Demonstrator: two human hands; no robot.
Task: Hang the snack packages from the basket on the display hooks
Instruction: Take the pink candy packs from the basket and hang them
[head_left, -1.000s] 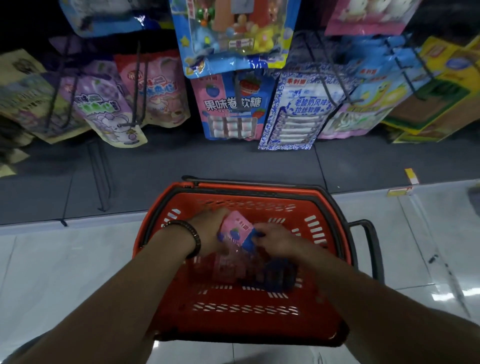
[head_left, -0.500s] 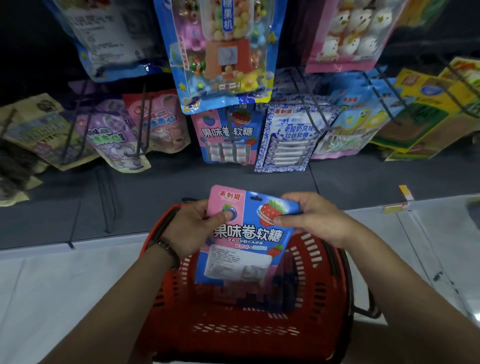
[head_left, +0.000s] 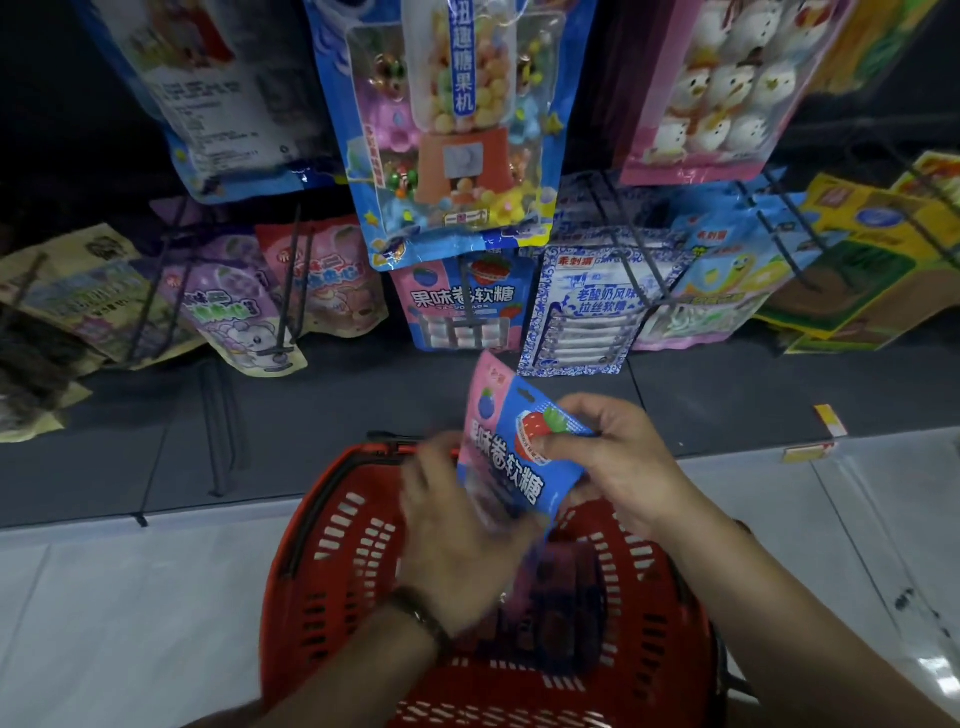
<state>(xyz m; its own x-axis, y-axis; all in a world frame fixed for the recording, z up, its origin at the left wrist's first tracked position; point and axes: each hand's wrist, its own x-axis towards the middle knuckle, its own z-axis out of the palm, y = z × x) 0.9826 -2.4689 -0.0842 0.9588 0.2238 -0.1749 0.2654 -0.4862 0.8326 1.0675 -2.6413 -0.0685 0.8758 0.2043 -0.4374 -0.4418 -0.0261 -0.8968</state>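
Right hand (head_left: 618, 457) fingers (head_left: 558, 444) pinch the candy pouch (head_left: 506, 457) by its top corner, 12 o'clock over the red basket (head_left: 332, 535); left hand (head_left: 457, 525) too blurry to tell. Seems light, floppy and slick, so hold the top edge.

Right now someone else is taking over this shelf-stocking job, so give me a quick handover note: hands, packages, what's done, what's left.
Right hand: pinches the pink-and-blue snack package by its top corner, above the red basket.
Left hand: at the package's lower edge, motion-blurred, grip unclear.
Done: one package is out of the basket, not yet hung.
Left: hang it, probably on the hook carrying the matching hanging package straight ahead. Then hang the other packages in the basket, which are too blurred to count.
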